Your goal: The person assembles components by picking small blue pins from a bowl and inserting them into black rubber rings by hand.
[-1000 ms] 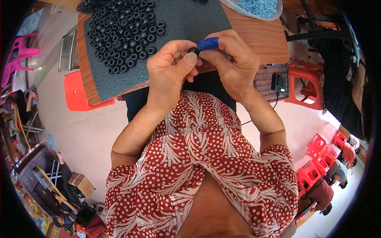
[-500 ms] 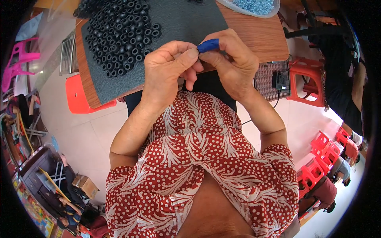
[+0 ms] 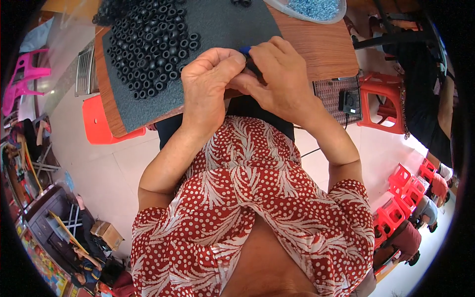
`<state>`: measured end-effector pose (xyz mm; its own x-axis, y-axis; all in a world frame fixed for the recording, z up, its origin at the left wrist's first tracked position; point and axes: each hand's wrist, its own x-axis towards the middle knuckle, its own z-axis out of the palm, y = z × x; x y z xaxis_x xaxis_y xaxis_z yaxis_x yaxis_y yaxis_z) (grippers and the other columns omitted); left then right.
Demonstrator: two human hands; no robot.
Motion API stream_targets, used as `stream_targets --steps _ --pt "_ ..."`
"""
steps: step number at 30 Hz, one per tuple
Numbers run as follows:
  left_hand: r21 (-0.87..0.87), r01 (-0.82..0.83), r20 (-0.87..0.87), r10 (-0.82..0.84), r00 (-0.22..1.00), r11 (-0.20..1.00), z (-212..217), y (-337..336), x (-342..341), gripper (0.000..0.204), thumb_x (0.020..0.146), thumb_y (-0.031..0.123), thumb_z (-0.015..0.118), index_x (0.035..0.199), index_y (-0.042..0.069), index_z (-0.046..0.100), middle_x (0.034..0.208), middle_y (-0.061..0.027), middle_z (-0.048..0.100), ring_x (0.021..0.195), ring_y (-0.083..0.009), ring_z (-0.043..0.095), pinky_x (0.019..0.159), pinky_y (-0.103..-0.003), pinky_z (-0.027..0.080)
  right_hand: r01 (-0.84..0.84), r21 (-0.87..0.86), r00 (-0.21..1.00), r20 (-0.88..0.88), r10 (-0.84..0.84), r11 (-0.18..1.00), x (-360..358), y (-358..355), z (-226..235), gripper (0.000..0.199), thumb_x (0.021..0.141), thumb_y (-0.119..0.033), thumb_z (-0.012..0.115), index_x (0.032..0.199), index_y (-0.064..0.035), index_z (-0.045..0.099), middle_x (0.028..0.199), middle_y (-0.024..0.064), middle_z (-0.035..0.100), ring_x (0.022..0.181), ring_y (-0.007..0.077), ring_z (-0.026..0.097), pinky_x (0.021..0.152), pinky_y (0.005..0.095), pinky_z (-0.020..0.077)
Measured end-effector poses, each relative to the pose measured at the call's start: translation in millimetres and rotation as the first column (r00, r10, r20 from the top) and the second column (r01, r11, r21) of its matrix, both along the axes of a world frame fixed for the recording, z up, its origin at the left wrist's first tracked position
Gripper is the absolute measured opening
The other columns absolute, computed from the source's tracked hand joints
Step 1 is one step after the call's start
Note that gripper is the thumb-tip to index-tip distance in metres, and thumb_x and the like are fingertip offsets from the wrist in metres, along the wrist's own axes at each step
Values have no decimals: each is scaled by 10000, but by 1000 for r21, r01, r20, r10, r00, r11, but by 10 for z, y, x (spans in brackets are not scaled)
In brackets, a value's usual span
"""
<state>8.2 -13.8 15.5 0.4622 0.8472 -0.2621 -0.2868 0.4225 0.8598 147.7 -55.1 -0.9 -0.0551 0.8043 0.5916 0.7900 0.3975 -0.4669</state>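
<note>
My left hand [image 3: 208,84] is closed, its thumb pressed to the bent fingers, over the near edge of the table. Meeting it from the right, my right hand [image 3: 282,81] has its fingers curled and its thumb reaching under the left fingers. A bit of blue wrapping [image 3: 245,50] on a right finger shows between the hands. Something dark sits in the gap beside the fingertips, too covered to name. To the left of my hands lies a heap of small black rings [image 3: 156,49] on a dark grey mat [image 3: 217,29].
The mat covers part of a brown wooden table [image 3: 324,47]. A clear plastic tub [image 3: 324,21] of small bluish pieces stands at the far right. Red stools [image 3: 381,106] flank the table, and a pink stool [image 3: 24,74] is farther left. Other people sit in the background.
My right hand has turned over, so its back now shows and the blue wrapping is mostly hidden. Its thumb has slid under the left hand, which has barely moved.
</note>
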Motion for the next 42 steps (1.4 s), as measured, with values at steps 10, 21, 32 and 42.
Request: stream_targets --steps 10,21,32,42 --pt "-45 27 -17 -28 999 999 22 4 1 148 860 111 565 861 -34 595 676 -73 614 581 -117 593 548 -225 490 -18 214 983 184 -22 977 -12 93 -81 243 572 -144 661 629 -52 443 582 88 444 568 251 446 520 352 361" --pt "-3 268 -84 -267 960 963 -33 -16 -140 304 932 216 462 843 -43 594 696 -110 619 556 -164 591 508 -277 498 -60 212 992 121 35 975 22 61 -129 255 537 -135 651 613 -56 421 561 87 417 544 249 441 497 353 370" --pt "63 221 -71 -216 974 973 -38 -61 -42 311 944 205 446 759 -17 562 662 -89 609 515 -112 537 466 -219 447 -150 223 970 224 99 963 61 74 -104 213 578 -124 613 593 -57 412 534 87 400 524 245 427 492 344 346" --pt "29 222 -125 -216 968 975 83 20 -74 331 941 259 459 907 -47 580 752 -131 636 589 -160 591 535 -253 477 -113 236 977 204 64 965 243 190 170 245 605 -103 681 707 13 491 618 108 420 549 275 446 474 366 370"
